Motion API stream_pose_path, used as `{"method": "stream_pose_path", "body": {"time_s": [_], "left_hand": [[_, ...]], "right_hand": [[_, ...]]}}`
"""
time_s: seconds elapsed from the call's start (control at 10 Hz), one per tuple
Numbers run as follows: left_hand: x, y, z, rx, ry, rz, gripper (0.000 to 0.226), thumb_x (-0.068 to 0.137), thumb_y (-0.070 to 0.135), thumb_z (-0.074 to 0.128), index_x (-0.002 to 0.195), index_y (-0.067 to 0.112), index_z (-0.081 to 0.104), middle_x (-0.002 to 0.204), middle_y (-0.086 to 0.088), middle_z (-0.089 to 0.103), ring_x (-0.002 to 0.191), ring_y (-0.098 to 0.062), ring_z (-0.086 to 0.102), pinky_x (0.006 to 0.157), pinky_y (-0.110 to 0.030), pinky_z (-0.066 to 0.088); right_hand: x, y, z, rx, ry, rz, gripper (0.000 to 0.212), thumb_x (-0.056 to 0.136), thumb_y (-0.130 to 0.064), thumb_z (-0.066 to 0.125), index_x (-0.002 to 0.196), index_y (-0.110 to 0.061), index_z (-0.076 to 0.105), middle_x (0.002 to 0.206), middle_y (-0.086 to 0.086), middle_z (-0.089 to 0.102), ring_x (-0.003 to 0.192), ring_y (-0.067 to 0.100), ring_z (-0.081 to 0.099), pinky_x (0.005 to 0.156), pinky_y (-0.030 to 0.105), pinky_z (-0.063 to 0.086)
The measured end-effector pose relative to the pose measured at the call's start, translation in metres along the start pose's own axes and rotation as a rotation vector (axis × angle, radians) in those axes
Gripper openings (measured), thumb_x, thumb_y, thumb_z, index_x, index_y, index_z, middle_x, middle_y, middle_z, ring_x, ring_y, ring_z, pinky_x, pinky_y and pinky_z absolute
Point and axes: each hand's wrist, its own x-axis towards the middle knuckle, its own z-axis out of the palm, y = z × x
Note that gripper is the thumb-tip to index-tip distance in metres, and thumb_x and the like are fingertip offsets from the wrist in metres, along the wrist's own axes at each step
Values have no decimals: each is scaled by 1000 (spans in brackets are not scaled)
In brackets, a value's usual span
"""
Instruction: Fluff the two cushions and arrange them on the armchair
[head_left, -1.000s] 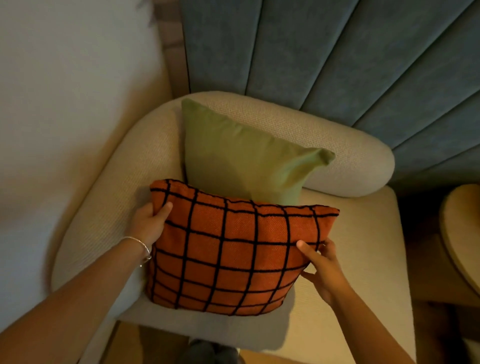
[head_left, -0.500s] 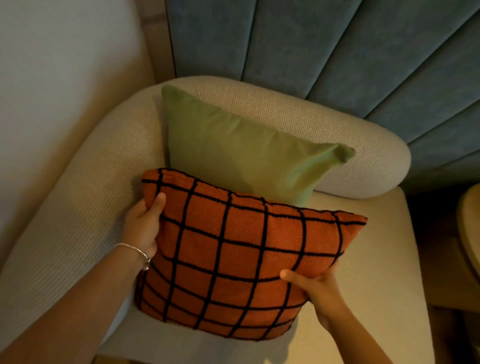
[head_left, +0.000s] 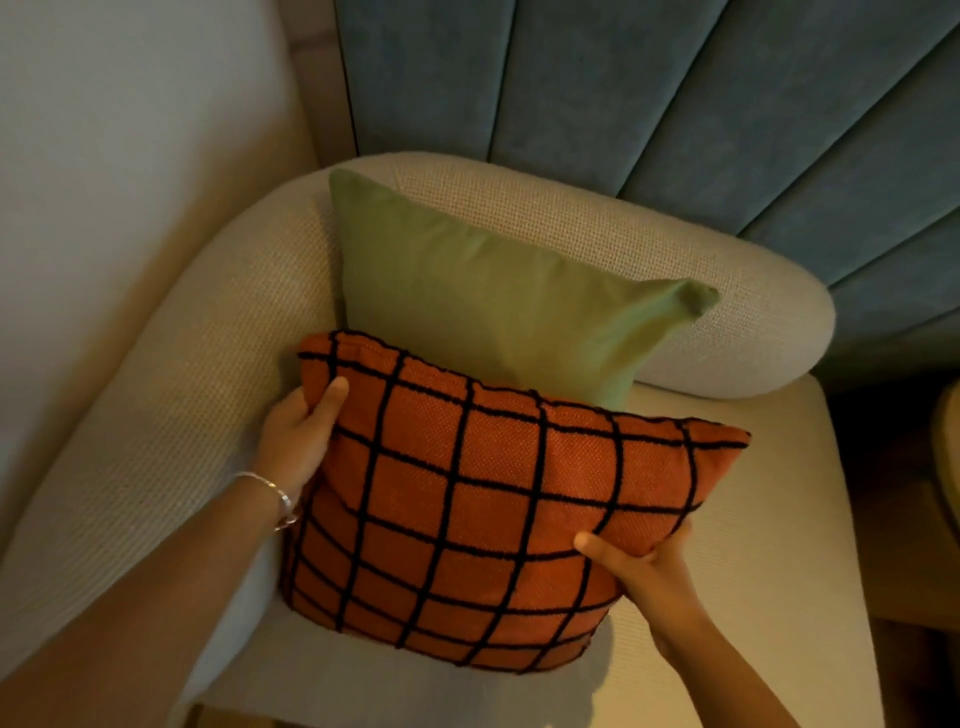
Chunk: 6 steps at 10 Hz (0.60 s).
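Note:
An orange cushion with a black grid (head_left: 483, 499) stands on the seat of a cream armchair (head_left: 769, 545), leaning back against a plain green cushion (head_left: 483, 291). The green cushion rests upright against the armchair's curved backrest. My left hand (head_left: 298, 436), with a silver bracelet at the wrist, grips the orange cushion's upper left edge, thumb on the front. My right hand (head_left: 649, 566) holds its lower right side, thumb pressed on the front face. The lower part of the green cushion is hidden behind the orange one.
A blue padded panel wall (head_left: 675, 104) rises behind the armchair. A pale wall (head_left: 104, 156) lies to the left. The edge of a round wooden table (head_left: 948, 452) shows at the far right, close to the seat.
The orange cushion's right end has shifted farther right across the seat, and my right hand has slid lower along its right side. My left hand keeps its grip.

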Motion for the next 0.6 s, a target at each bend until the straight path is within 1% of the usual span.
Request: {"method": "stream_pose_path", "body": {"time_s": [0.1, 0.2, 0.3, 0.4, 0.5, 0.6], "left_hand": [[-10, -1, -44, 284, -382, 21, 68, 41, 70, 75, 103, 47, 60, 102, 17, 68, 100, -2, 61, 85, -28, 47], [-26, -11, -45, 395, -508, 14, 76, 33, 57, 85, 104, 50, 57, 102, 22, 68, 102, 1, 60, 85, -21, 46], [-33, -32, -2, 439, -92, 203, 74, 45, 51, 83, 111, 30, 57, 101, 18, 61, 97, -7, 57, 81, -26, 43], [-33, -36, 27, 374, 65, 202, 78, 53, 36, 85, 120, 20, 49, 117, 0, 61, 107, -19, 55, 90, -36, 45], [-37, -33, 9, 360, 6, 148, 85, 48, 38, 87, 122, 24, 47, 112, 8, 57, 100, -12, 52, 86, -31, 41], [-59, -23, -22, 391, -71, -41, 82, 45, 53, 84, 116, 27, 54, 103, 10, 61, 94, -13, 55, 84, -34, 44]], "right_hand": [[-22, 2, -13, -81, -95, 87, 121, 26, -47, 92, 120, -52, 16, 121, -16, 46, 110, 15, 51, 87, 44, 49], [-27, 14, -2, -151, -111, 54, 132, 32, -33, 95, 137, -32, 16, 134, -2, 48, 119, 21, 50, 96, 47, 48], [-16, 24, 22, -176, 79, -12, 128, 40, -25, 94, 142, -22, 16, 142, 6, 43, 125, 24, 45, 104, 48, 42], [2, 19, 26, -153, 141, -37, 127, 40, -20, 94, 142, -16, 18, 142, 8, 41, 127, 23, 43, 106, 46, 40], [-7, 19, 8, -139, 65, -15, 122, 42, -15, 94, 139, -16, 20, 136, 4, 44, 121, 20, 46, 99, 40, 44], [-46, 13, -6, -172, -53, 223, 93, 61, -19, 86, 133, -15, 27, 114, 3, 53, 98, 17, 54, 78, 32, 45]]}}
